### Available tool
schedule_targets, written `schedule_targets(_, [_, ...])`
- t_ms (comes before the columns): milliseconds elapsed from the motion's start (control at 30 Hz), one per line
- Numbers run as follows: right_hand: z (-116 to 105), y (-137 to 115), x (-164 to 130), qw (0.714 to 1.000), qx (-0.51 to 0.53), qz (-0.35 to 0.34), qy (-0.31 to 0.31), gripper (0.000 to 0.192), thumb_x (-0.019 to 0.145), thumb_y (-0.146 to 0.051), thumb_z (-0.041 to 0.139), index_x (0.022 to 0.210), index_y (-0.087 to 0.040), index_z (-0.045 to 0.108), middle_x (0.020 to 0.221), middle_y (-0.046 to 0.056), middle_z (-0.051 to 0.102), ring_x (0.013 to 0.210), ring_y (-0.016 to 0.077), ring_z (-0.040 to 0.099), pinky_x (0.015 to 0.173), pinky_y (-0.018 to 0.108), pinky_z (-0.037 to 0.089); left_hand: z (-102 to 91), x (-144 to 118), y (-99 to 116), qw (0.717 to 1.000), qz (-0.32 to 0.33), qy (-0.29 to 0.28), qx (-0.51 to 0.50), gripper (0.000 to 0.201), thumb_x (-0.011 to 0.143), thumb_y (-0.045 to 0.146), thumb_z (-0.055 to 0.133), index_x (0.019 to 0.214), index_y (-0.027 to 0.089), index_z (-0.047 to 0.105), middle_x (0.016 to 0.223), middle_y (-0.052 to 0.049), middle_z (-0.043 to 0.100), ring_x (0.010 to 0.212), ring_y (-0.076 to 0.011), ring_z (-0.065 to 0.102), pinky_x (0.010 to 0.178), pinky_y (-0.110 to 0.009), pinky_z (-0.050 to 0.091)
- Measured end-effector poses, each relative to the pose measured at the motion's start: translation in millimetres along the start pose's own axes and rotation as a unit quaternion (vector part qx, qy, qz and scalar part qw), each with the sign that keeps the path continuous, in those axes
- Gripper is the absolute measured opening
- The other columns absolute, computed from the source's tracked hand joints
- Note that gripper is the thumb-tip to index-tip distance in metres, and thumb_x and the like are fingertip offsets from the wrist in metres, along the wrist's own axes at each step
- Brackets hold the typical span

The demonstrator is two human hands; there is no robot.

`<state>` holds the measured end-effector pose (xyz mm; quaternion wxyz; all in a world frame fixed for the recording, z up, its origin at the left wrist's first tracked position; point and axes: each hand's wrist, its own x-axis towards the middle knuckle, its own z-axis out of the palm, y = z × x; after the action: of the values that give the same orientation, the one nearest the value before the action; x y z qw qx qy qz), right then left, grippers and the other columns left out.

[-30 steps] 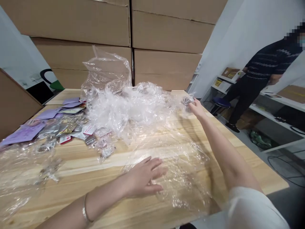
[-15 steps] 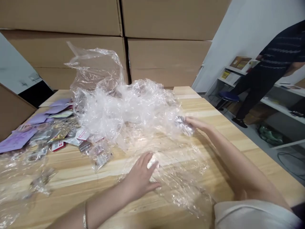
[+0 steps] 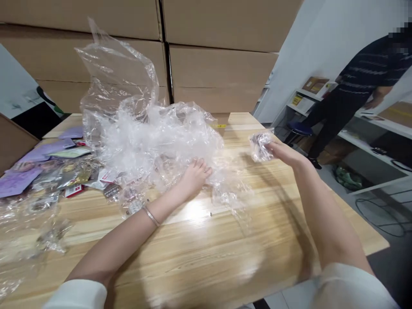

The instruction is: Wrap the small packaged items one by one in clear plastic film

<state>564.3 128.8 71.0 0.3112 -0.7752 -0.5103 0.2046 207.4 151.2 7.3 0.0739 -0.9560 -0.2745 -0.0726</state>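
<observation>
A large heap of crumpled clear plastic bags [image 3: 161, 137] lies on the wooden table. My left hand [image 3: 197, 175], with a bracelet on its wrist, is at the heap's front edge. Its fingers are curled into a loose clear plastic bag [image 3: 230, 189], part of which trails to the right over the wood. Out to the right, my right hand [image 3: 285, 153] grips a small packet in clear plastic [image 3: 261, 146], held over the table. What lies inside that packet is too blurred to make out.
Several purple packets [image 3: 19, 180] and small clear-bagged items [image 3: 74, 174] are spread at the left. Stacked cardboard boxes [image 3: 219, 77] stand behind the table [image 3: 199, 257]. A person [image 3: 363, 81] in dark clothes is at the far right, near white shelves [image 3: 363, 146] and a blue stool [image 3: 299, 128].
My left hand has pushed forward, bringing the loose plastic bag from the front of the table against the heap. My right hand has lifted the small packet away from the heap, up and right.
</observation>
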Motion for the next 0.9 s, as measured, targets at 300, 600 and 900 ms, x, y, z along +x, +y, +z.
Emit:
schedule_targets(300, [106.7,-50.7,148.0,0.996,0.01,0.053,0.073,0.035,0.096,-0.038,0.061,0.123,-0.016,0.059,0.119,0.008,0.063,0.098,0.02,0.065,0.083,0.04,0.057,29.1,35.1,-32.1,1.0,-0.012,0.017,-0.006,0.044,0.094,0.007,0.037,0.13,0.018,0.06,0.126,-0.017,0.061,0.121,-0.0307,0.053,0.102,-0.049,0.04])
schedule_targets(600, [105.8,-18.6,135.7,0.989,-0.078,-0.027,0.126,0.063,0.097,-0.029,0.044,0.145,0.008,0.028,0.151,0.032,0.029,0.144,0.0331,0.026,0.117,0.042,0.021,40.4,47.1,-36.6,0.997,-0.065,0.014,-0.031,0.038,0.095,0.012,0.038,0.127,0.014,0.059,0.121,-0.02,0.061,0.116,-0.0309,0.056,0.095,-0.044,0.044])
schedule_targets(900, [108.9,-19.7,-24.2,0.967,-0.115,-0.217,0.062,0.043,0.087,-0.031,0.051,0.126,-0.014,0.056,0.14,0.019,0.05,0.135,0.0308,0.043,0.113,0.047,0.033,32.0,69.1,-34.1,0.989,-0.139,-0.029,-0.044,0.044,0.09,0.005,0.045,0.133,0.002,0.053,0.132,-0.027,0.06,0.121,-0.0305,0.059,0.099,-0.044,0.047])
